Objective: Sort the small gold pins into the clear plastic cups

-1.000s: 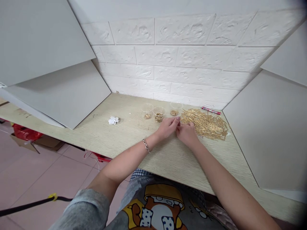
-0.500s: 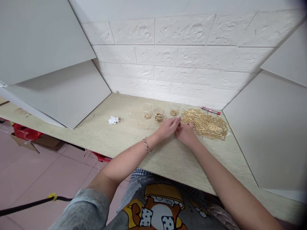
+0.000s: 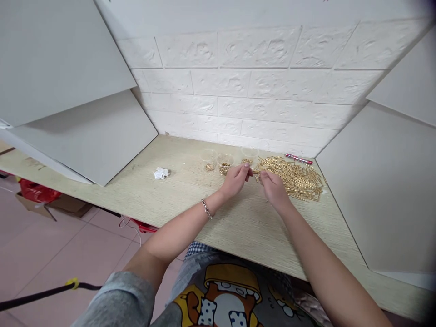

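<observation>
Over the table's middle, my left hand [image 3: 237, 178] is closed in a pinch, thumb and index fingertip together. A little to its right, my right hand [image 3: 274, 188] also has its thumb and fingers pressed together, at the left edge of a pile of thin gold sticks [image 3: 294, 177]. Gold shows in the narrow gap between the hands, but I cannot tell a held piece from the pile behind. Just beyond my left hand stands a clear plastic cup [image 3: 225, 160] with small gold pieces. Another cup [image 3: 250, 152] is partly hidden behind my fingertips, with small gold parts near it.
A third clear cup [image 3: 209, 155] stands farther left, with small gold parts [image 3: 210, 167] by it. White crumpled material [image 3: 161, 173] lies on the left of the table [image 3: 190, 200]. A red pen-like tube [image 3: 299, 159] lies behind the pile. White panels [image 3: 85, 131] flank both sides; a brick-patterned wall closes the back.
My hands were touching and have drawn apart. The right hand has moved to the right and turned so its thumb shows; the left has shifted slightly left. The view tilted slightly.
</observation>
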`<state>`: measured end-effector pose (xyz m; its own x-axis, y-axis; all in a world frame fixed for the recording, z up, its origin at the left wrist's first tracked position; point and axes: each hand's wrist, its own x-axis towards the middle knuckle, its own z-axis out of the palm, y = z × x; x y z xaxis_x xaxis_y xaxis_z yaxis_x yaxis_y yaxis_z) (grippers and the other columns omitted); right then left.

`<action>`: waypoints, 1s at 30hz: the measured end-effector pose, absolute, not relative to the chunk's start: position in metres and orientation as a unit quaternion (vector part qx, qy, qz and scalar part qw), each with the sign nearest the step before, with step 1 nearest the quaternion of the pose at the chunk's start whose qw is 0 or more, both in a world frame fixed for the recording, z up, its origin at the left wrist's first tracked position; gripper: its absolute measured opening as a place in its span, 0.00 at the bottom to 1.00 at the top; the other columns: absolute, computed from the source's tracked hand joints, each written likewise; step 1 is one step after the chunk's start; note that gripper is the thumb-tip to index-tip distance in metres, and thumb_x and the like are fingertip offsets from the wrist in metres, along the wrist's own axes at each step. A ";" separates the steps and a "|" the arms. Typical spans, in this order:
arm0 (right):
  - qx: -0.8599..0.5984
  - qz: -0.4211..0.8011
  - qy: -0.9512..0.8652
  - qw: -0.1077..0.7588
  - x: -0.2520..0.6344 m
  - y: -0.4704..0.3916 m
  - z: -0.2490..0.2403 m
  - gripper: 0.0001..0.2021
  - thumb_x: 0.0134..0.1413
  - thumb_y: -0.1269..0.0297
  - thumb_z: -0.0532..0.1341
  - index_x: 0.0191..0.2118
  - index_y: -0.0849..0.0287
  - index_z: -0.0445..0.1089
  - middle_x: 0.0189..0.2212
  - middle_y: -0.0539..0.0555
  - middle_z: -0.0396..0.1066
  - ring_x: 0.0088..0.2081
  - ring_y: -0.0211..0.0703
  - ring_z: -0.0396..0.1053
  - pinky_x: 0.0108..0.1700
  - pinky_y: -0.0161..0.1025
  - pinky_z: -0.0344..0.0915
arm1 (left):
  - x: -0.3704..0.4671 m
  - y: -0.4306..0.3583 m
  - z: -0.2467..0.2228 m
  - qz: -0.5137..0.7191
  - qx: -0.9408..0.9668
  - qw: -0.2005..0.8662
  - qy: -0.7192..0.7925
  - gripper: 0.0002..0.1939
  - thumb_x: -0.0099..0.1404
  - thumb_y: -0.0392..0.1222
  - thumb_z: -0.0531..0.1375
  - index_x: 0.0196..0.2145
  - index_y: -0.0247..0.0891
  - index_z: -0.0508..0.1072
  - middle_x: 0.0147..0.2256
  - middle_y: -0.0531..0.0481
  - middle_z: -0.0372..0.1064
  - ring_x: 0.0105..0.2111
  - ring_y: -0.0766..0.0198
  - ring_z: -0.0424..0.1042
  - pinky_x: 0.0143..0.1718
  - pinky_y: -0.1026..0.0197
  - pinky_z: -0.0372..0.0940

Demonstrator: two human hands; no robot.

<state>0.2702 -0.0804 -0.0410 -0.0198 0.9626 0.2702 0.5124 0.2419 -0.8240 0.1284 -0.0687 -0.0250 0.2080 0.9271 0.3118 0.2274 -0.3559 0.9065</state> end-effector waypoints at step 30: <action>-0.523 0.201 -0.748 0.355 0.271 -0.075 0.001 0.18 0.57 0.53 0.45 0.20 0.57 0.56 0.18 0.49 0.61 0.23 0.38 0.59 0.29 0.36 0.55 | 0.122 -0.064 -0.018 0.322 0.453 0.790 0.260 0.16 0.45 0.44 0.67 0.27 0.30 0.68 0.24 0.55 0.63 0.20 0.79 0.58 0.22 0.71 0.52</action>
<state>0.2708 -0.0755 0.0013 -0.2006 0.9255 0.3213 0.6396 0.3721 -0.6726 0.1217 -0.0636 -0.0180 0.6575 0.7440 -0.1188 -0.2725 0.3819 0.8831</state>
